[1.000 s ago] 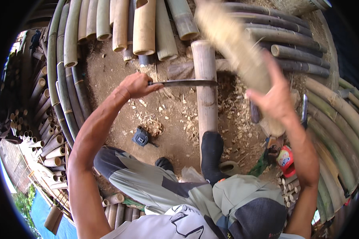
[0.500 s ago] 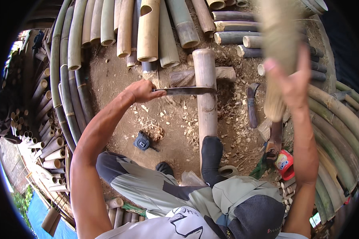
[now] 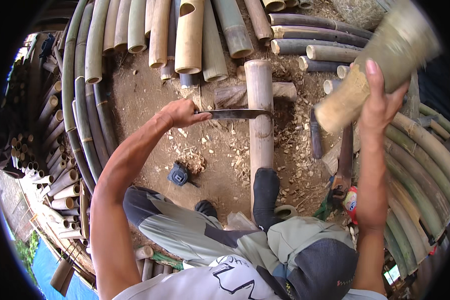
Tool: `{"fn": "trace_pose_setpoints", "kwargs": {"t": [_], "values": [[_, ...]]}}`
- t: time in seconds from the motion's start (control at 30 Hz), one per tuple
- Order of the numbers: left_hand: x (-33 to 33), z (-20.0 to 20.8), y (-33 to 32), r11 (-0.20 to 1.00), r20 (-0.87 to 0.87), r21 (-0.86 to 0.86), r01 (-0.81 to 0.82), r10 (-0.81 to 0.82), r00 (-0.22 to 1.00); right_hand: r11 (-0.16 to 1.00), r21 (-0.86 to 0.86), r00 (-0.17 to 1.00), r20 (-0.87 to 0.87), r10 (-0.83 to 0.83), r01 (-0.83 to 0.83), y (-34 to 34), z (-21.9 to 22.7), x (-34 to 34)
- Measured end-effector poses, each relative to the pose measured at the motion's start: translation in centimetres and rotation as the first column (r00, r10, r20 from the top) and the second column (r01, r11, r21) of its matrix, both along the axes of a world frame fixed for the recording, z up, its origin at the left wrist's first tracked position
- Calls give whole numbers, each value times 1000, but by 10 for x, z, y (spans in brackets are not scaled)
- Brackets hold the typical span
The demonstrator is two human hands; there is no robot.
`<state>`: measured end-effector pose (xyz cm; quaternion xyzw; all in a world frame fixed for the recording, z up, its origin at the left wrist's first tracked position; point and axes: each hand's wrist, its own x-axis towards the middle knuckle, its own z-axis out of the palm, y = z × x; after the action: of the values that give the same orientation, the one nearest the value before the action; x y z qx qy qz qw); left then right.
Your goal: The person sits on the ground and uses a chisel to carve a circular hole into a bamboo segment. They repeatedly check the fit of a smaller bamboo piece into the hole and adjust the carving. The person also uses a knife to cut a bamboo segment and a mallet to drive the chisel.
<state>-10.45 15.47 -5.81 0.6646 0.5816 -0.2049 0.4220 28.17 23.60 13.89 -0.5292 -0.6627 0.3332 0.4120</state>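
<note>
My left hand [image 3: 181, 113] is closed round the handle of a machete [image 3: 235, 114]. Its long dark blade lies level across a thick pale bamboo pole [image 3: 261, 145], with the hooked tip at the pole's right side. Up at the right, my right hand [image 3: 383, 97] grips a thick wooden mallet [image 3: 385, 57] by its narrower, paler end. The mallet is tilted, its broad greenish head toward the upper right and blurred, well apart from the blade. My dark-socked foot [image 3: 266, 192] rests on the near part of the pole.
A short log [image 3: 230, 96] lies crosswise under the pole's far part. Right of the pole are a dark-handled curved knife [image 3: 315, 134] and a saw [image 3: 344, 162]. A tape measure [image 3: 178, 174] sits on the ground among wood chips. Bamboo lengths [image 3: 157, 40] surround the spot.
My right hand has swung the mallet up and to the right, from near upright to tilted. The left hand and the machete have stayed in place on the pole.
</note>
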Motion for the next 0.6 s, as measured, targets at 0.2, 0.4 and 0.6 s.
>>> {"fn": "trace_pose_setpoints", "kwargs": {"t": [0.2,0.4,0.6], "values": [[9,9,0,998,-50,-56,-9,6,999,763,-589,748,372,550,-267,-77,-71,2],[11,13,-85,865,-110,490,113,-68,992,989,-125,991,97,92,-80,-53,-32,35],[40,34,-130,723,-18,691,6,8,1000,982,-188,991,129,23,2,-44,-30,82]]}}
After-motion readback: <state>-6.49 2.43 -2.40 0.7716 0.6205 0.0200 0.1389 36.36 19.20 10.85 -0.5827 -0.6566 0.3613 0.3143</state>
